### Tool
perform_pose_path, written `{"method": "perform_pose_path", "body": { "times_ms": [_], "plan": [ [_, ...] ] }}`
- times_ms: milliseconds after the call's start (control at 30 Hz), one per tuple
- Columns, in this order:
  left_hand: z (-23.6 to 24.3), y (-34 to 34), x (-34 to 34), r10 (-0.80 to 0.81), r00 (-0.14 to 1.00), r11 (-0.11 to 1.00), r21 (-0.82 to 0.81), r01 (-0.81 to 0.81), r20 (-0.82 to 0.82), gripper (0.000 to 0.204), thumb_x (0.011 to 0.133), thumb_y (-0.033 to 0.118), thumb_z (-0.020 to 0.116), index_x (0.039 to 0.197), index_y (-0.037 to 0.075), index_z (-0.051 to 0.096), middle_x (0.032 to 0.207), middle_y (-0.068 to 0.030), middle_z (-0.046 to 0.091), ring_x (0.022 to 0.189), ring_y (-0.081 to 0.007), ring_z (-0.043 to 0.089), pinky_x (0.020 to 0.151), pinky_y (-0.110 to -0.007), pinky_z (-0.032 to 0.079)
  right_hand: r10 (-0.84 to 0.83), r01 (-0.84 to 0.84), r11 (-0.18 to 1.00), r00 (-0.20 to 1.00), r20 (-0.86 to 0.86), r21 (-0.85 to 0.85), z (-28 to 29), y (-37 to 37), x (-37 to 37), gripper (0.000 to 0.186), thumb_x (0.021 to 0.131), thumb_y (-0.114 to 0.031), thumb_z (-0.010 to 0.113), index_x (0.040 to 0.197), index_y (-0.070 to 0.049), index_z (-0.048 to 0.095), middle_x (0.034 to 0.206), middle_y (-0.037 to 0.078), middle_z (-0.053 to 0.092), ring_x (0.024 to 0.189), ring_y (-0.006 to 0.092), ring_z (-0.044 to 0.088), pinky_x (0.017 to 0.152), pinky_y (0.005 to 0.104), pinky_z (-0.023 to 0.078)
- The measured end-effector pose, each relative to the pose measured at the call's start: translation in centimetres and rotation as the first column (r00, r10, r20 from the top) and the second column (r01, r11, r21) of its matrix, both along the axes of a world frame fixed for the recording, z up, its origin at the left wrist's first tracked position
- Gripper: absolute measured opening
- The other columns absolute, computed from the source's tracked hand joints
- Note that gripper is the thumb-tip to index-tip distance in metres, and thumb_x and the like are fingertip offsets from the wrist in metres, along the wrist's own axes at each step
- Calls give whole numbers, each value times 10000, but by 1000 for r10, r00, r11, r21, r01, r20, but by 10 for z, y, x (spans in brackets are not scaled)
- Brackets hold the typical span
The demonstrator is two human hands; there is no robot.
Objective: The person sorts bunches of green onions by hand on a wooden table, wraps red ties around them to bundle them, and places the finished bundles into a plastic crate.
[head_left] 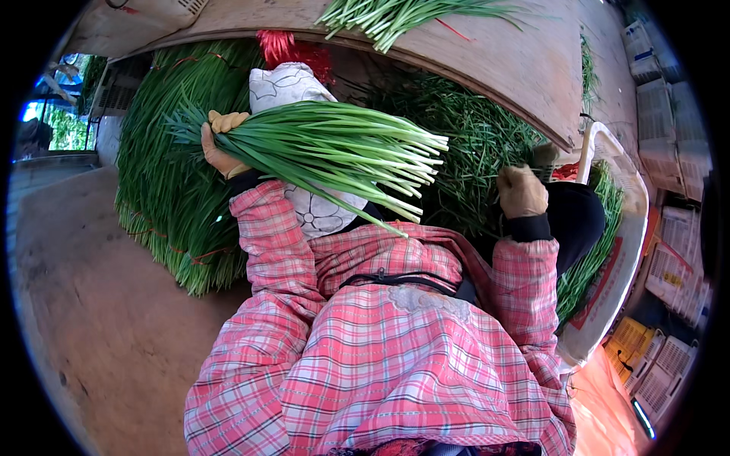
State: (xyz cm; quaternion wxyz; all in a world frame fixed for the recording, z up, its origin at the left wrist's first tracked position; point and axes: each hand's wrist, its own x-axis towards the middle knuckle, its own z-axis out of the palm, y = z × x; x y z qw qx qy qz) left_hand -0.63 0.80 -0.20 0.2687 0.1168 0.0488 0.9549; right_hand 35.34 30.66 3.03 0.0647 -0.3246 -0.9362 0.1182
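Note:
Across my lap lies a bunch of garlic chives (342,152), its pale cut stems fanned to the right and its green tips to the left. Near the leaf end, my gloved left hand (220,144) is closed around it and holds it up. My gloved right hand (522,191) is curled into a fist beside my right knee, above a heap of loose green leaves (471,129). Whatever its fingers may hold is hidden from view. Large tied bundles of chives (179,159) stand at my left, bound with thin red ties.
A wooden tabletop (525,68) juts across the front, with more chives (403,19) on it. Red tie strands (277,47) hang below its edge. At my right stands a white plastic basket (637,205) holding chives. Stacked crates (661,129) line the far right.

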Motion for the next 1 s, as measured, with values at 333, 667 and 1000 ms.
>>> {"method": "perform_pose_path", "body": {
  "times_ms": [333,667,1000],
  "plan": [
    [8,5,1,-5,999,997,-76,2,-40,188,833,175,527,705,107,407,632,28,363,631,-107,392,675,-281,327,400,-340,914,845,-356,220,43,-89,-84,235,674,-171,694,906,-159,657,860,30,613,773,239,567,633,362,462],
    [0,-1,-4,0,999,995,-97,-5,-52,165,834,171,521,715,101,429,637,21,379,639,-108,403,688,-283,327,256,-286,958,778,-574,39,26,-75,-54,153,689,-159,673,825,-98,636,796,64,611,731,266,583,619,387,467],
    [3,1,-2,-2,1000,997,-78,1,-23,145,829,166,530,731,87,457,642,23,418,648,-110,430,679,-283,338,427,-278,892,776,-464,357,33,-94,-82,132,700,-218,653,814,-151,643,808,19,586,722,224,544,570,369,457]
  ]
}}
